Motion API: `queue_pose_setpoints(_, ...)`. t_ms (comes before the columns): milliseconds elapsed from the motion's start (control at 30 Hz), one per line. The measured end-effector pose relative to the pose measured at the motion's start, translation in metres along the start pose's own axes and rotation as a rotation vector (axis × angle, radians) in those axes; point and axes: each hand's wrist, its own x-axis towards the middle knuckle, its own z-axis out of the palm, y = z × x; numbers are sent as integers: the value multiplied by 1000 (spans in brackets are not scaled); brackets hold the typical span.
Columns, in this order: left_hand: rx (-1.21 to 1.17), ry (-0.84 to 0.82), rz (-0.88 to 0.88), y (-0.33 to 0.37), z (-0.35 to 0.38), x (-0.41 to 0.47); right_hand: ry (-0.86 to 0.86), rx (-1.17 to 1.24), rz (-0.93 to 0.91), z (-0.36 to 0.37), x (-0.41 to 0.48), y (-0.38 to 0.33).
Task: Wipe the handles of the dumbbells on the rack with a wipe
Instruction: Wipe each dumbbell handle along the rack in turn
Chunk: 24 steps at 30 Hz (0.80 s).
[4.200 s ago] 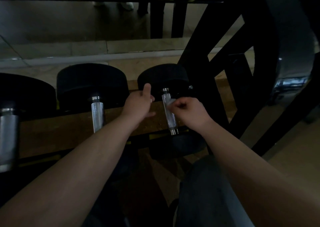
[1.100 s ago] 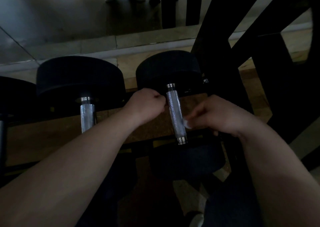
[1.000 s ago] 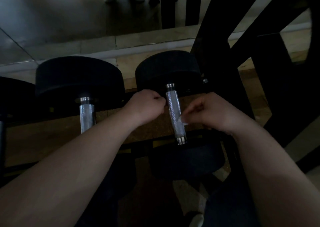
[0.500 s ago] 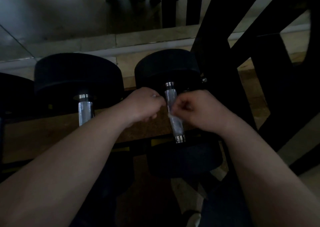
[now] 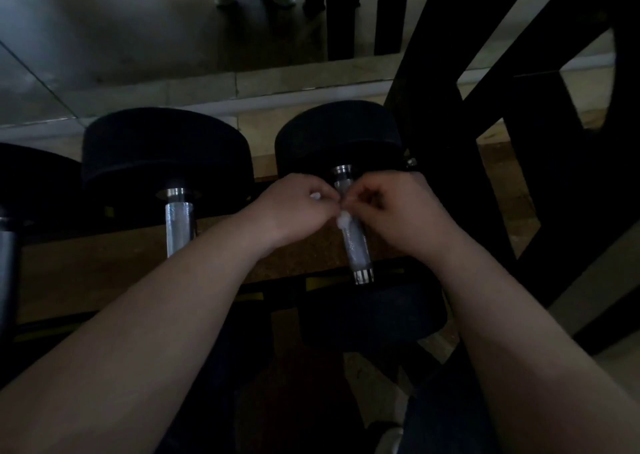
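The rightmost dumbbell on the rack has a black head (image 5: 337,135) and a chrome knurled handle (image 5: 356,246). A small white wipe (image 5: 343,220) hangs crumpled over the upper part of that handle. My left hand (image 5: 294,208) and my right hand (image 5: 398,211) meet fingertip to fingertip just above the handle, and both pinch the wipe between them. A bit of white also shows by my left knuckles. A second dumbbell (image 5: 166,149) with a chrome handle (image 5: 179,228) lies to the left.
A third dumbbell's handle (image 5: 7,263) shows at the far left edge. Black slanted rack posts (image 5: 467,124) rise close on the right. Behind the dumbbells runs a pale tiled ledge with a mirror (image 5: 138,31) that reflects a person's shoes. My knee (image 5: 450,412) is below.
My right hand slid up the handle from its lower part to the top end with the wipe. My left hand closed in until the two hands met on the wipe.
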Motion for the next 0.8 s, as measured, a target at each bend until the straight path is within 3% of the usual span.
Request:
queue_pose_setpoints(100, -69, 67, 39, -2, 0, -1, 184, 84, 67, 10, 4, 4)
queue_pose_setpoints(300, 12, 235, 139, -2, 8, -3, 182, 195, 55, 5, -2, 1)
queue_pose_setpoints(433, 16, 352, 120, 4, 12, -6, 224, 287, 188, -1, 0, 2)
queue_pose_setpoints(500, 88, 322, 77, 3, 19, -15, 175, 248, 236, 0, 2, 7)
queue_pose_setpoints(633, 236, 65, -37, -9, 39, -42, 77, 222, 296, 4, 4, 13)
queue_pose_setpoints(800, -107, 201, -160, -4, 40, -30, 65, 256, 320, 3, 4, 13)
